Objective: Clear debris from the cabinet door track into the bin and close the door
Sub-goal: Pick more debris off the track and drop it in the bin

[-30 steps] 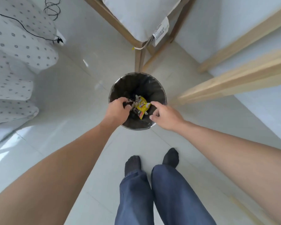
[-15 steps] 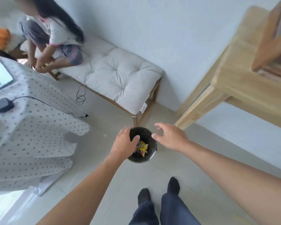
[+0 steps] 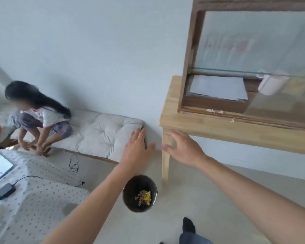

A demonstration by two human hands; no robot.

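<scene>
Since the earlier frame both hands have risen away from the round dark waste bin (image 3: 139, 193), and the view has lifted so that the cabinet on the table now shows; the left hand (image 3: 136, 150) is now above the bin, in front of the end of the white tufted bench cushion (image 3: 102, 134), with its fingers spread flat and holding nothing; the right hand (image 3: 182, 149) is beside it, in front of the leg of the light wooden table (image 3: 201, 124), fingers open and slightly curled, also empty; the two hands are near each other but apart. The bin stands on the pale floor just beside the table leg, and inside it lie a yellow wrapper (image 3: 146, 197) and some pale scraps (image 3: 138, 198). On the table stands the dark wooden cabinet with a glass sliding door (image 3: 253, 55); the door is blurred, and I cannot tell how far it is open; in the lower track of the cabinet, small pale bits of debris (image 3: 215, 111) are lying. A person sits on the bench at the left; a table with a dotted cloth (image 3: 33, 199) is at lower left.
</scene>
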